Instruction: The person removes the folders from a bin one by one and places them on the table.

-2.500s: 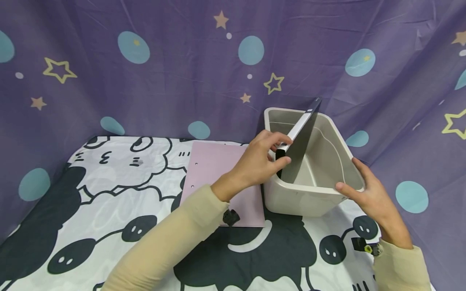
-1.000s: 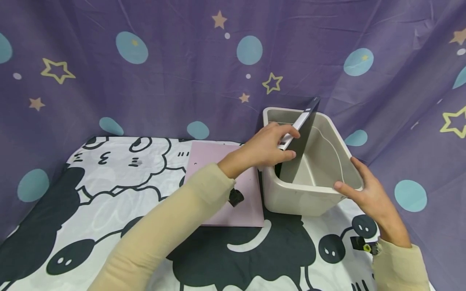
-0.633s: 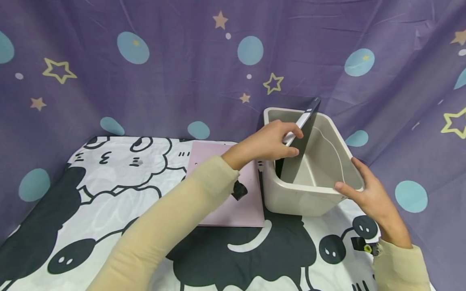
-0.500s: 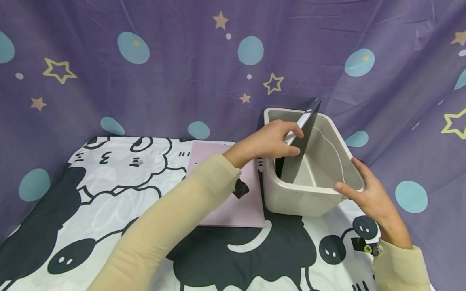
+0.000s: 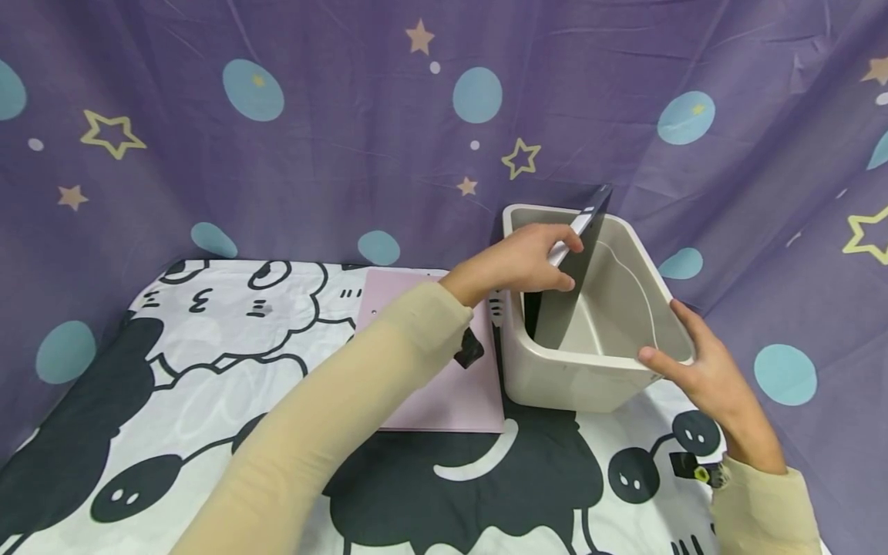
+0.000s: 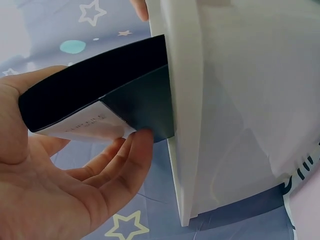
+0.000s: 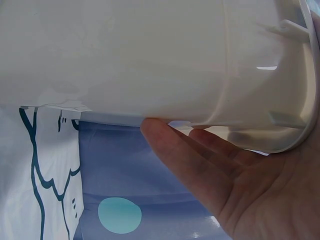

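Note:
A beige plastic bin (image 5: 576, 385) stands at the right of the bed-like surface. In it a thin, dark book (image 5: 563, 312) with a white spine stands on edge, its far end rising past the back rim. My left hand (image 5: 530, 258) holds the book across the spine, fingers over the top and thumb on the near side. In the left wrist view the book (image 6: 87, 122) shows a black face and a white band with blurred print, between thumb and fingers. My right hand (image 5: 708, 374) grips the bin's front right corner, thumb on the rim and fingers along the outer wall (image 7: 150, 60).
A pink flat folder (image 5: 444, 401) with small holes lies left of the bin, partly under my left sleeve (image 5: 347, 408). A white sheet (image 5: 229, 324) with black cartoon sheep covers the surface. A purple curtain (image 5: 347, 154) with stars hangs close behind the bin.
My left hand has slid along the book's spine, away from me and slightly right. The book, the bin and my right hand stay where they were.

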Demonstrator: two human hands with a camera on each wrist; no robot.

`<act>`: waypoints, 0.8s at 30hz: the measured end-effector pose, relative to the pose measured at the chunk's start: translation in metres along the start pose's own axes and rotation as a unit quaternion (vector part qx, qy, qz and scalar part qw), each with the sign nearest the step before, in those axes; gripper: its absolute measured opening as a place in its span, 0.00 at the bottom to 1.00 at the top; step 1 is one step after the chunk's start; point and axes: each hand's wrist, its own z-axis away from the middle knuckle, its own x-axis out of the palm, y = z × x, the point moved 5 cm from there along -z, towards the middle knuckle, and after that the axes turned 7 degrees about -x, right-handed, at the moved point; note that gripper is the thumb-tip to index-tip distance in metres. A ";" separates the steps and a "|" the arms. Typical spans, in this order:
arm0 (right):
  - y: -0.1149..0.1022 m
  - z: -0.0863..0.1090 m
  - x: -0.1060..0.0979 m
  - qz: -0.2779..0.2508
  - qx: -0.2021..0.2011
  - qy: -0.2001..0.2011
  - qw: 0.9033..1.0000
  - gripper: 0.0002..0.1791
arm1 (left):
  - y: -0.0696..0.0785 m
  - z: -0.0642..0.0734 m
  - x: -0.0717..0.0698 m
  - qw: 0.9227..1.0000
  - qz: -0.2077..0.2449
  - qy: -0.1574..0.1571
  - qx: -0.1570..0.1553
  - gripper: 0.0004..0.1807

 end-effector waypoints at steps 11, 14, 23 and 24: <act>0.002 0.000 0.000 -0.003 0.008 -0.004 1.000 0.49 | 0.001 -0.013 0.002 0.999 0.003 -0.021 -0.030 0.31; 0.002 0.000 0.000 0.000 0.006 -0.002 1.000 0.49 | 0.001 -0.017 0.003 0.999 0.005 -0.023 -0.034 0.32; 0.001 0.001 0.000 0.000 0.005 -0.003 1.000 0.49 | -0.002 -0.020 0.007 0.997 0.023 -0.043 -0.053 0.33; 0.001 0.001 0.000 -0.001 0.005 -0.003 1.000 0.49 | -0.003 -0.020 0.007 0.997 0.027 -0.044 -0.056 0.33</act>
